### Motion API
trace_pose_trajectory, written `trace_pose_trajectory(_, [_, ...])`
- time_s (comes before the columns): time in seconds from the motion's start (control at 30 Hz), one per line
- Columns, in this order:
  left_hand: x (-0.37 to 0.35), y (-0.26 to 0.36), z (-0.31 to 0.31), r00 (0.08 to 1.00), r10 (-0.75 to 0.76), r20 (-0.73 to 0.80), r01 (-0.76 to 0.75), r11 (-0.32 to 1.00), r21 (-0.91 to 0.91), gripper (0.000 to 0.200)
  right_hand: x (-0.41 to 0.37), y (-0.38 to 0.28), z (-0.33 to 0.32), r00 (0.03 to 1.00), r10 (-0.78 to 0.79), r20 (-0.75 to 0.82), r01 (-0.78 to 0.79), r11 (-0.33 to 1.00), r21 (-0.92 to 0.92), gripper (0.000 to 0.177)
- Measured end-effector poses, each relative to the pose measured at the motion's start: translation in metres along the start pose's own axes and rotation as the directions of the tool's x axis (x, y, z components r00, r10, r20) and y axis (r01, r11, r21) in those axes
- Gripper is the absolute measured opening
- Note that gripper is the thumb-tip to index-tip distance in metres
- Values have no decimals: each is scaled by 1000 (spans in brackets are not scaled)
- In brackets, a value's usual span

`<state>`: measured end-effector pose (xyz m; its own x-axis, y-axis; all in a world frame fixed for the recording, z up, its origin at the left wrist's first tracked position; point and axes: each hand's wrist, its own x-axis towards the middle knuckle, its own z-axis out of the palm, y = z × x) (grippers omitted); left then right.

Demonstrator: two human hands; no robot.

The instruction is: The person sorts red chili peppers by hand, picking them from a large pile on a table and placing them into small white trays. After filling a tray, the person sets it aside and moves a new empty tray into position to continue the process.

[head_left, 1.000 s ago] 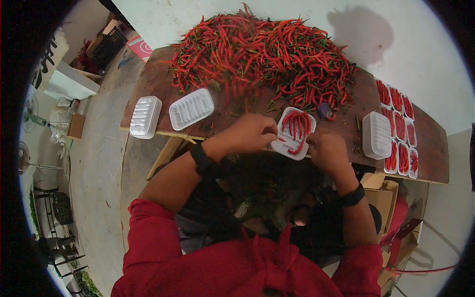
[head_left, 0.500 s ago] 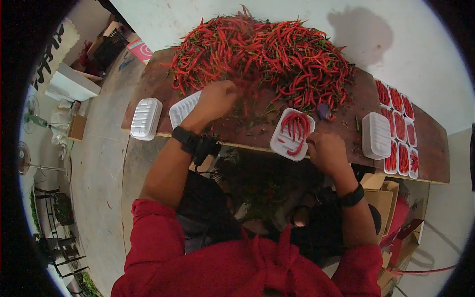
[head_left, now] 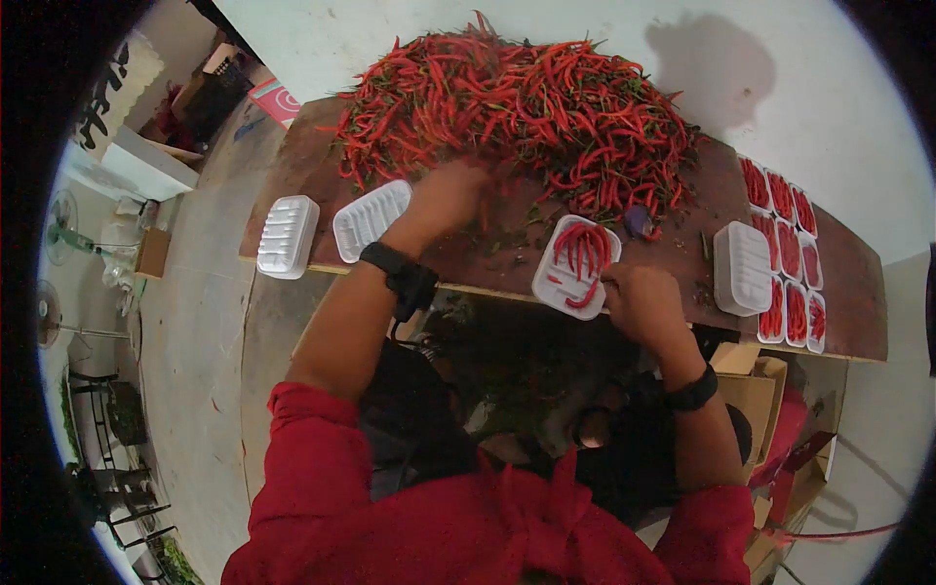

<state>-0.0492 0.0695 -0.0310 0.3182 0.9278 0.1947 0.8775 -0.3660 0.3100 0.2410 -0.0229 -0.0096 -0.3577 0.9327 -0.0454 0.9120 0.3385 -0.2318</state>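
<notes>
A large heap of red chili peppers (head_left: 526,107) with green stems covers the back of the table. My left hand (head_left: 448,200) is at the heap's lower front edge; its fingers are smeared by motion and partly hidden. A white foam tray (head_left: 546,283) lies near the front edge with several chilies in it, most side by side and one curved near the lower end. Closed at that tray's right rim is my right hand (head_left: 645,304), fingertips against it. Left of my left hand lies another white tray (head_left: 375,219) with no chilies showing in it.
Stacked white trays stand at the left (head_left: 288,236) and right (head_left: 743,268) of the brown table (head_left: 307,161). Filled chili trays (head_left: 785,258) sit in rows at the far right. A purple object (head_left: 639,221) lies by the heap. Cardboard boxes (head_left: 751,400) are below.
My left hand has moved right and slightly along the heap's edge, uncovering more of the left tray. My right hand and the chili tray stay nearly where they were.
</notes>
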Motion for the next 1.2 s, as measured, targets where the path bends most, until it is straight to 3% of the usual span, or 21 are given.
trace_pose_trajectory(0.27, [-8,25,-14,994,0,110,-12,994,109,29,-1,2,2,1000,-19,20,19,1000,1,15])
trace_pose_trajectory(0.33, [-10,14,-16,940,-50,336,7,992,127,26,-1,2,4,999,-26,26,26,1000,5,15])
trace_pose_trajectory(0.37, [-14,6,-15,940,-50,337,7,992,128,26,-2,0,5,999,-33,3,33,999,-15,14])
trace_pose_trajectory(0.43, [-20,-4,-15,963,191,190,-177,980,-89,21,-2,-2,5,999,-42,-20,41,999,-34,14])
trace_pose_trajectory(0.47, [-22,-7,-15,963,192,191,-178,980,-87,21,-3,-3,4,997,-65,-40,65,998,-4,14])
trace_pose_trajectory(0.53, [-23,-1,-27,978,197,-73,-206,964,-165,15,-3,-5,2,994,-87,-61,89,996,27,13])
trace_pose_trajectory(0.57, [-23,2,-33,978,196,-72,-206,965,-164,15,-3,-6,2,994,-86,-67,88,995,36,13])
trace_pose_trajectory(0.63, [-21,7,-46,998,-60,-25,46,916,-399,14,-2,-11,-1,994,-86,-73,89,995,45,13])
trace_pose_trajectory(0.77, [-23,19,-65,981,-179,74,188,792,-581,16,1,-18,-2,989,-57,-135,83,976,201,16])
trace_pose_trajectory(0.8, [-23,21,-66,966,-189,176,258,699,-667,17,2,-18,0,984,-70,-164,115,952,285,18])
trace_pose_trajectory(0.83, [-25,23,-67,943,-184,278,332,593,-734,18,2,-20,1,984,-70,-164,115,952,285,18])
trace_pose_trajectory(0.87, [-26,28,-65,943,-184,278,332,593,-734,18,2,-23,2,984,-36,-173,100,923,371,18])
trace_pose_trajectory(0.97, [-33,50,-56,956,-91,280,261,703,-662,17,1,-36,3,992,28,-121,44,832,553,21])
trace_pose_trajectory(1.03, [-38,60,-47,886,-9,464,390,557,-733,15,1,-43,4,997,50,-60,0,765,643,23])
trace_pose_trajectory(1.2, [-47,73,-28,892,117,436,316,530,-787,15,-2,-46,19,995,-84,-56,99,695,712,24])
